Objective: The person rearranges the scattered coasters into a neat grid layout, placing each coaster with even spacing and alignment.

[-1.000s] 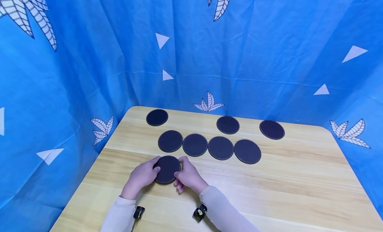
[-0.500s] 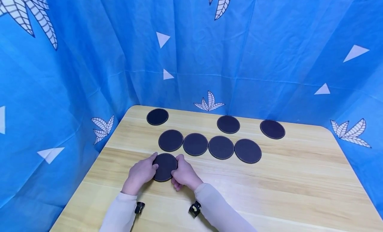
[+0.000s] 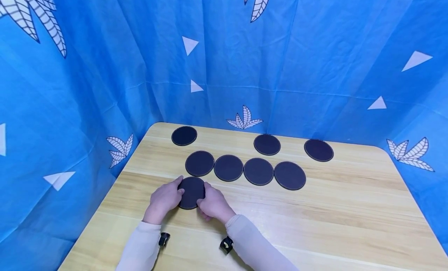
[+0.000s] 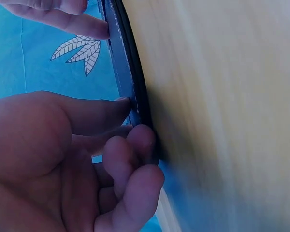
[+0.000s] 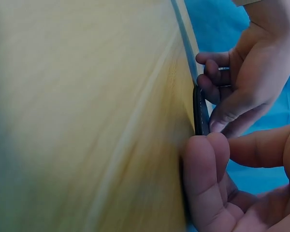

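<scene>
A round black coaster [image 3: 191, 193] with a stitched rim is held between my two hands, low over the wooden table. My left hand [image 3: 164, 200] pinches its left edge, thumb on top and fingers below. On the opposite edge my right hand [image 3: 214, 203] grips it the same way. In the left wrist view the edge of the coaster [image 4: 123, 63] looks layered; I cannot tell whether it is more than one coaster. Just beyond, four-abreast is a touching row of several matching coasters, with one coaster [image 3: 199, 163] at its left end and another coaster [image 3: 289, 175] at its right end.
Farther back, three separate coasters lie near the table's rear edge: a left coaster [image 3: 184, 135], a middle coaster [image 3: 267, 144] and a right coaster [image 3: 318, 150]. A blue curtain [image 3: 238, 61] with leaf prints hangs behind and left of the wooden table [image 3: 332, 224].
Both hands and the held coaster have shifted slightly away from me, and the coaster and right hand also a little to the left. The other coasters stay where they were.
</scene>
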